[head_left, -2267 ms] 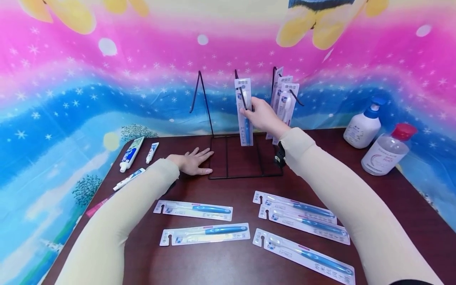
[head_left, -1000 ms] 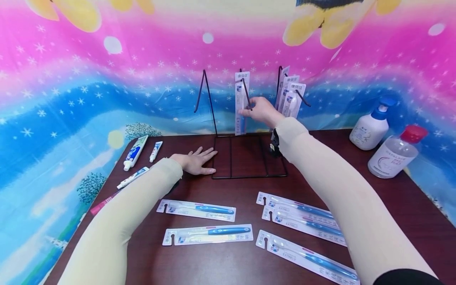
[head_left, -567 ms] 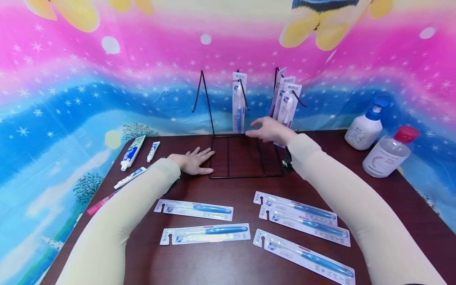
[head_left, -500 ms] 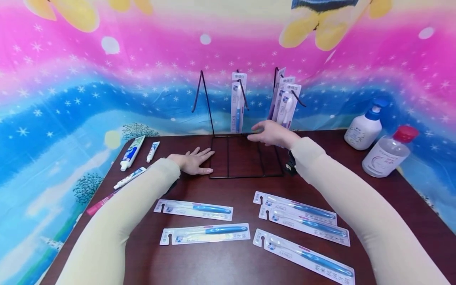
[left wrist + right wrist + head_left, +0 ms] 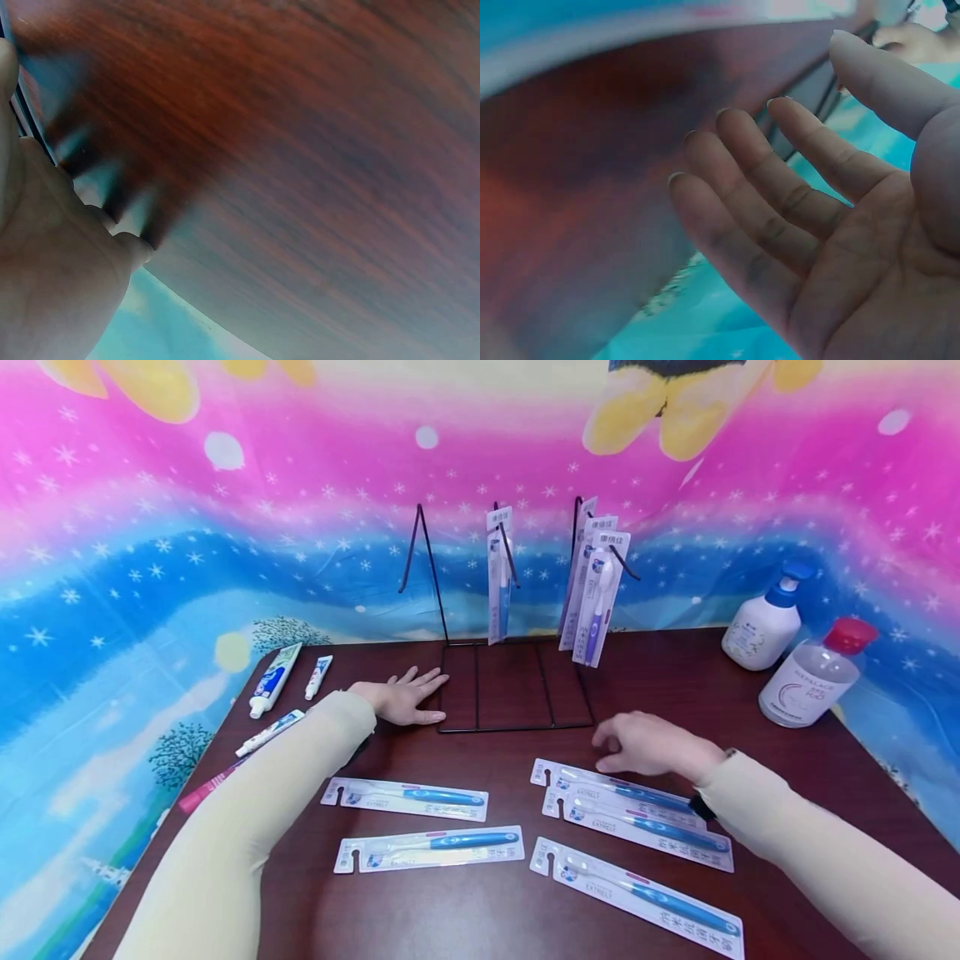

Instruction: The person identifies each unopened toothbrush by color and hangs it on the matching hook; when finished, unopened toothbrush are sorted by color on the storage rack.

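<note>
My left hand (image 5: 405, 700) lies flat on the table with fingers spread, its fingertips at the left side of the black wire rack's (image 5: 515, 728) base. Over the table right of the rack, my right hand (image 5: 645, 745) holds nothing; its fingers are loosely bent, as the right wrist view shows too. Just below it lie two overlapping packaged blue toothbrushes (image 5: 637, 828), and a third blue toothbrush pack (image 5: 637, 897) is nearer me. One blue toothbrush pack (image 5: 498, 578) hangs on the rack's middle hook. On the right hook hang several packs, the front one a purple toothbrush (image 5: 600, 602).
Two more blue toothbrush packs (image 5: 405, 799) lie left of centre. Toothpaste tubes (image 5: 275, 681) are along the left edge. A blue-capped pump bottle (image 5: 763, 622) and a red-capped clear bottle (image 5: 810, 681) stand at the right. The rack's left hook (image 5: 411, 547) is bare.
My right hand let go of the blue toothbrush pack, which now hangs on the middle hook, and came down toward me and right, over the table packs. My left hand stayed put.
</note>
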`<state>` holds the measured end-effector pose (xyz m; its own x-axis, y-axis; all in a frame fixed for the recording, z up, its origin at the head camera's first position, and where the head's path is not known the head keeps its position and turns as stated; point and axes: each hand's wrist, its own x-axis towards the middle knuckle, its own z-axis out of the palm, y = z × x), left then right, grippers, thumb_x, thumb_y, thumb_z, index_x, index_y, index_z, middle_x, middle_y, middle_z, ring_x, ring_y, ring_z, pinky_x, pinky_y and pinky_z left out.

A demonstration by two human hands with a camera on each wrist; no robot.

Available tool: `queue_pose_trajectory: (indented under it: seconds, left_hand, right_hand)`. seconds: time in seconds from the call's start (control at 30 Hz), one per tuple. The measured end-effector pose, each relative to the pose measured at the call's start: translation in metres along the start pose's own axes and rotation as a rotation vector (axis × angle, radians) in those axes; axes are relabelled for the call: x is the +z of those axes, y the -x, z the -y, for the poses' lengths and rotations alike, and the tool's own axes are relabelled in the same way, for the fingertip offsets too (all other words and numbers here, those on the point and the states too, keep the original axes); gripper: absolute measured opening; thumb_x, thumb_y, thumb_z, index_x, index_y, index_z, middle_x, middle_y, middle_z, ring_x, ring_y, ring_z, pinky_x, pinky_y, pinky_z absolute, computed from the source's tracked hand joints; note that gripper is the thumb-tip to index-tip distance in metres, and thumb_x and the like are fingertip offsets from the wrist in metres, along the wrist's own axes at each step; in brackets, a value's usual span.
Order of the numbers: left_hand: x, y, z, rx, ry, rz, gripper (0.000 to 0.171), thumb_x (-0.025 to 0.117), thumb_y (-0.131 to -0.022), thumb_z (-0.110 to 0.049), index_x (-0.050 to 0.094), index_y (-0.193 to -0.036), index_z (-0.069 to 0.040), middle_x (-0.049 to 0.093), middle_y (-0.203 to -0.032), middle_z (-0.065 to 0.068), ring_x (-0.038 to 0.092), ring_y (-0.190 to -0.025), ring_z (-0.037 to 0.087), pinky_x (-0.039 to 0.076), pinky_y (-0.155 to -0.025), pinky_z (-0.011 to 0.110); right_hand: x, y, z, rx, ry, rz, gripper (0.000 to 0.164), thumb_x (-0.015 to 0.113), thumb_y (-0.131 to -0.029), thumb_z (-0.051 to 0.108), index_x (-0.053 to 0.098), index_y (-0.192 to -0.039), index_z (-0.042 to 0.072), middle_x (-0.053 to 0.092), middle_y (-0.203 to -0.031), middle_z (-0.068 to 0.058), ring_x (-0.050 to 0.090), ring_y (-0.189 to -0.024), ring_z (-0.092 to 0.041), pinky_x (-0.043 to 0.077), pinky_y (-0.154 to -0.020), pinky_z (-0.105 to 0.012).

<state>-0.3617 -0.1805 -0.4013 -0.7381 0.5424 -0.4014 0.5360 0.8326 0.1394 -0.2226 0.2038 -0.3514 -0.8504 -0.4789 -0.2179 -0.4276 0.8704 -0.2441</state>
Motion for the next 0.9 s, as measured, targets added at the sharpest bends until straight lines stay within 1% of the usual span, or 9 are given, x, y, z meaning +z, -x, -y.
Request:
queue_pose_trajectory:
  seconds: [0.17,0.33,0.47,0.63,0.77,0.9]
  left_hand:
    - [0.000,0.000,-0.002,0.012,0.004,-0.005,0.084,0.035,-0.087,-0.067,0.000,-0.149,-0.024,-0.006,-0.154,0.002,-0.006,-0.137,0.036,0.006,-0.105,0.058]
    - [0.001,-0.001,-0.001,0.012,-0.010,-0.005,0.084,0.034,-0.087,-0.067,0.000,-0.149,-0.023,-0.006,-0.154,0.003,-0.006,-0.137,0.036,0.007,-0.105,0.057]
    - [0.001,0.000,0.000,0.014,-0.010,-0.004,0.083,0.033,-0.087,-0.067,-0.001,-0.149,-0.022,-0.006,-0.154,0.004,-0.006,-0.137,0.036,0.006,-0.105,0.057]
    - [0.001,0.001,-0.001,0.022,0.009,-0.009,0.084,0.034,-0.087,-0.066,0.000,-0.149,-0.021,-0.006,-0.154,0.005,-0.007,-0.137,0.037,0.005,-0.104,0.059]
    - [0.001,0.001,-0.001,0.027,0.015,-0.015,0.084,0.035,-0.087,-0.067,0.001,-0.149,-0.023,-0.006,-0.154,0.004,-0.006,-0.137,0.037,0.006,-0.104,0.059]
    - [0.001,0.001,-0.002,0.028,0.010,-0.015,0.084,0.035,-0.087,-0.067,0.000,-0.149,-0.024,-0.006,-0.154,0.003,-0.005,-0.137,0.037,0.007,-0.104,0.059]
  right_hand:
    - [0.018,0.026,-0.013,0.021,0.008,-0.049,0.036,0.074,-0.077,0.031,0.066,-0.106,0.010,0.061,-0.090,-0.001,0.054,-0.079,-0.016,0.046,-0.073,-0.039]
    - [0.032,0.041,-0.020,0.050,0.031,-0.104,0.038,0.077,-0.074,0.032,0.066,-0.106,0.014,0.060,-0.095,-0.002,0.055,-0.081,-0.016,0.047,-0.074,-0.040]
    - [0.039,0.046,-0.020,0.079,0.011,-0.130,0.035,0.077,-0.074,0.030,0.066,-0.104,0.016,0.059,-0.091,0.000,0.052,-0.077,-0.014,0.046,-0.069,-0.037]
    - [0.044,0.048,-0.018,0.082,-0.040,-0.154,0.029,0.077,-0.074,0.025,0.065,-0.099,0.017,0.055,-0.078,0.006,0.048,-0.069,-0.011,0.041,-0.061,-0.031]
    - [0.045,0.049,-0.017,0.095,-0.053,-0.159,0.028,0.077,-0.074,0.024,0.065,-0.098,0.017,0.053,-0.074,0.007,0.046,-0.066,-0.011,0.039,-0.059,-0.029]
    - [0.045,0.050,-0.017,0.110,-0.083,-0.140,0.029,0.077,-0.075,0.022,0.064,-0.100,0.016,0.052,-0.073,0.006,0.046,-0.066,-0.012,0.039,-0.058,-0.029]
